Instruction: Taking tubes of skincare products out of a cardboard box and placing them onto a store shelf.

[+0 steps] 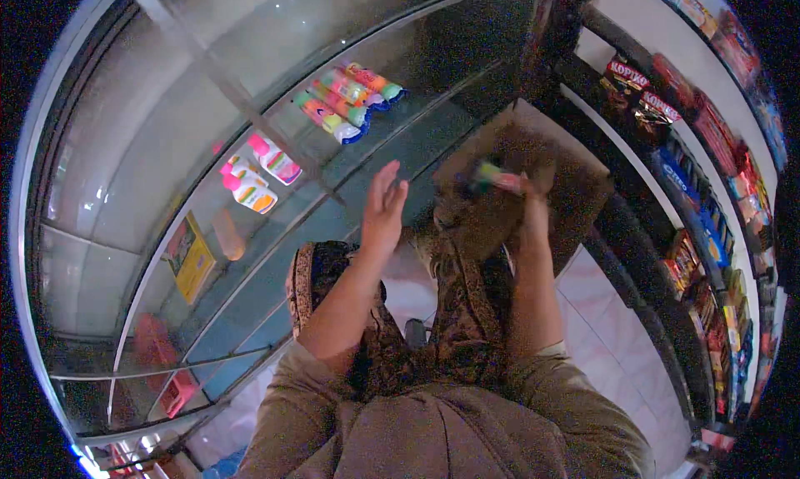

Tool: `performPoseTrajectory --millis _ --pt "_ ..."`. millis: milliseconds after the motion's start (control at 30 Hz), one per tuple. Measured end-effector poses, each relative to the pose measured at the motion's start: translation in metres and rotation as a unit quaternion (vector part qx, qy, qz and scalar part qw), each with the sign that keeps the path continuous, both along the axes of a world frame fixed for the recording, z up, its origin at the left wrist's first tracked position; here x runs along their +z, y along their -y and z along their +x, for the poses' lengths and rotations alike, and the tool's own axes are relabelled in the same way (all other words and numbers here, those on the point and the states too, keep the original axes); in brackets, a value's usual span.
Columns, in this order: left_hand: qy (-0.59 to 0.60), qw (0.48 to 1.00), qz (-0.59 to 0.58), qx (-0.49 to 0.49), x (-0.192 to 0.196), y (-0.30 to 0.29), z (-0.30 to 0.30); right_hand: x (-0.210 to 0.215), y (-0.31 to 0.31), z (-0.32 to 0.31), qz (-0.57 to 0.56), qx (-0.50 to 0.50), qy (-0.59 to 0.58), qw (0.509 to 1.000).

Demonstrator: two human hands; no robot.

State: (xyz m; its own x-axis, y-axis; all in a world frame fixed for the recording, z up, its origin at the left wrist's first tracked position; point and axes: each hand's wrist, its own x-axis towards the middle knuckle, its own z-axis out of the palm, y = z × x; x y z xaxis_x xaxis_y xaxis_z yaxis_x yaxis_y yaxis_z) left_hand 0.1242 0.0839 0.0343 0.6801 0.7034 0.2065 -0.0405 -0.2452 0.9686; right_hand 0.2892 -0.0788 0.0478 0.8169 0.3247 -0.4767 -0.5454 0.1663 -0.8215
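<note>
Mid-restocking, judging by the scene: right hand (533, 187) clamps a small bottle (493, 177) over the cardboard box (575, 179), centre frame; left hand (383, 208) is empty, fingers apart.

We see a dim, bluish, grainy picture. Small spots of ceiling light glare off the glass cabinet (167, 146) at left. The tube (498, 177) in the right hand (533, 197) smears with motion blur. Straight shelf edges bend strongly toward the black rim, and the cardboard box (567, 179) lies in shadow.
</note>
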Motion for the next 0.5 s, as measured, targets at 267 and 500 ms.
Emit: performPoseTrajectory --millis 267,500 --pt "0.082 0.994 -0.010 0.071 0.007 -0.025 0.013 -0.030 0.009 0.030 -0.020 -0.056 0.022 0.998" --pt "-0.107 0.930 0.277 0.217 0.040 -0.104 0.059 -0.067 0.008 0.030 -0.034 -0.067 0.011 0.997"
